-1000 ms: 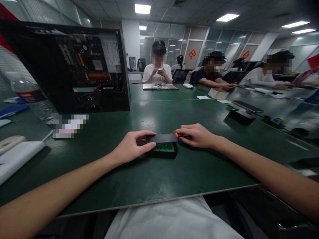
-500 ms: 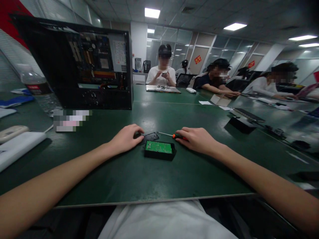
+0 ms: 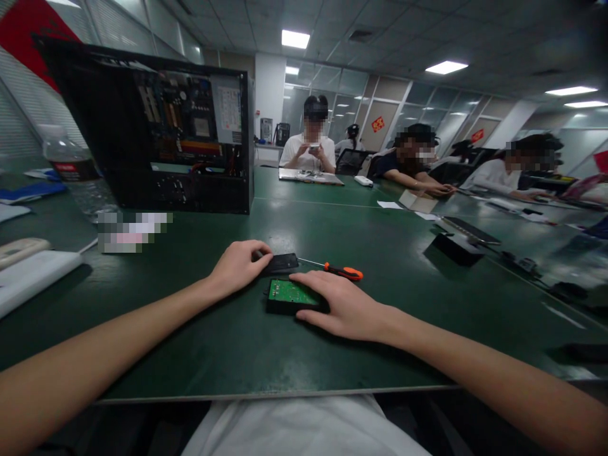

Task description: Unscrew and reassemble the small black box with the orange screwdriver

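Note:
A small black case (image 3: 285, 308) lies on the green table, its top off and a green circuit board (image 3: 285, 291) showing inside. My right hand (image 3: 335, 299) grips the case's right end, thumb along the near side and fingers over the far edge. Just behind the case is a flat black cover (image 3: 284, 262); my left hand (image 3: 243, 265) pinches its left end between thumb and fingers. A screwdriver with an orange and black handle (image 3: 346, 271) rests on the table beyond my right hand, its thin shaft pointing left towards the cover.
An open computer case (image 3: 199, 193) stands at the back left, beside a plastic bottle (image 3: 78, 171). A white device (image 3: 40, 278) lies at the left edge. On the right are a black box (image 3: 456, 248) and an open carton (image 3: 418, 201). Several people sit across the table.
My right hand has let go of the screwdriver, leaving it on the table, and moved left onto the case. The case has shifted slightly left. My left hand stays at the cover, which now lies flatter.

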{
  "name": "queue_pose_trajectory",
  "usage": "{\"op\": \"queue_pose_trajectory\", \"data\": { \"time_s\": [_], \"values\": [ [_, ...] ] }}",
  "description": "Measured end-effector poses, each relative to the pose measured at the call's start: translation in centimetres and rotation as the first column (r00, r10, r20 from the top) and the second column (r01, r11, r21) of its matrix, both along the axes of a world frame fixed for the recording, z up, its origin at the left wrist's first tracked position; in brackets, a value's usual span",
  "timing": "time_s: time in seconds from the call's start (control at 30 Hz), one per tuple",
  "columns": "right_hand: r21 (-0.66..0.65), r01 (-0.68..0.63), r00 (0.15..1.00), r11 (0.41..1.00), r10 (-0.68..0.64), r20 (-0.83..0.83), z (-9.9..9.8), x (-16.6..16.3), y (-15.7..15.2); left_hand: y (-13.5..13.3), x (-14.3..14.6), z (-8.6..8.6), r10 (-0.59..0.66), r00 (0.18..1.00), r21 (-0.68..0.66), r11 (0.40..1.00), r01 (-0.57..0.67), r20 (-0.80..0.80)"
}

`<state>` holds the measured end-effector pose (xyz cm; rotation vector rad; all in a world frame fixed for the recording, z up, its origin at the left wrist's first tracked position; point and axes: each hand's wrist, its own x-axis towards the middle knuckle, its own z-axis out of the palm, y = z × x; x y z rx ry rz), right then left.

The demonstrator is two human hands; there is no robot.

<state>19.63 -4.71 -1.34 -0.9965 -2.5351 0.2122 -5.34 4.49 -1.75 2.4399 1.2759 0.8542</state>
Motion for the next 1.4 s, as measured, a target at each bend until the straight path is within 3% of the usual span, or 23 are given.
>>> {"op": "queue_pose_trajectory", "data": {
  "time_s": [0.27, 0.4, 0.5, 0.6, 0.7, 0.8, 0.9, 1.13, 1.27, 1.4],
  "values": [
    [0.097, 0.060, 0.996, 0.994, -0.053, -0.070, 1.0, 3.7, 1.0, -1.7, 0.0, 0.6, 0.020, 0.951, -0.215, 0.975, 0.049, 0.307],
    [0.174, 0.166, 0.981, 0.971, -0.145, -0.126, 1.9, 5.3, 2.0, -2.4, 0.6, 0.9, 0.029, 0.897, -0.331, 0.934, 0.133, 0.442],
    [0.235, 0.306, 0.949, 0.923, -0.274, -0.157, 3.1, 7.5, 2.3, -2.9, 1.0, 0.9, 0.018, 0.863, -0.410, 0.885, 0.222, 0.505],
    [0.280, 0.536, 0.844, 0.797, -0.512, -0.157, 4.1, 12.1, 2.0, -3.6, 1.2, 0.9, -0.009, 0.844, -0.417, 0.867, 0.274, 0.537],
    [0.247, 0.806, 0.579, 0.538, -0.804, -0.135, 4.1, 18.6, 0.7, -4.8, 1.4, 1.2, -0.039, 0.834, -0.379, 0.879, 0.291, 0.551],
    [0.197, 0.931, 0.337, 0.307, -0.931, -0.140, 3.1, 25.1, -1.4, -6.0, 1.6, 1.5, -0.091, 0.830, -0.366, 0.867, 0.338, 0.551],
    [0.137, 0.978, 0.174, 0.159, -0.979, -0.109, 1.2, 29.6, -3.2, -6.4, 1.8, 1.4, -0.128, 0.819, -0.389, 0.832, 0.395, 0.559],
    [0.006, 0.999, 0.044, 0.044, -0.999, -0.016, -2.4, 33.6, -3.2, -5.8, 1.4, 0.7, -0.129, 0.811, -0.403, 0.817, 0.413, 0.571],
    [0.001, 0.999, -0.033, -0.033, -0.999, -0.005, -2.7, 33.5, -3.3, -5.7, 1.3, 0.7, -0.131, 0.821, -0.424, 0.805, 0.415, 0.555],
    [0.085, 0.996, -0.027, -0.031, -0.998, -0.053, -2.2, 32.0, -4.1, -5.5, 1.4, 0.6, -0.110, 0.814, -0.458, 0.780, 0.426, 0.571]
  ]
}}
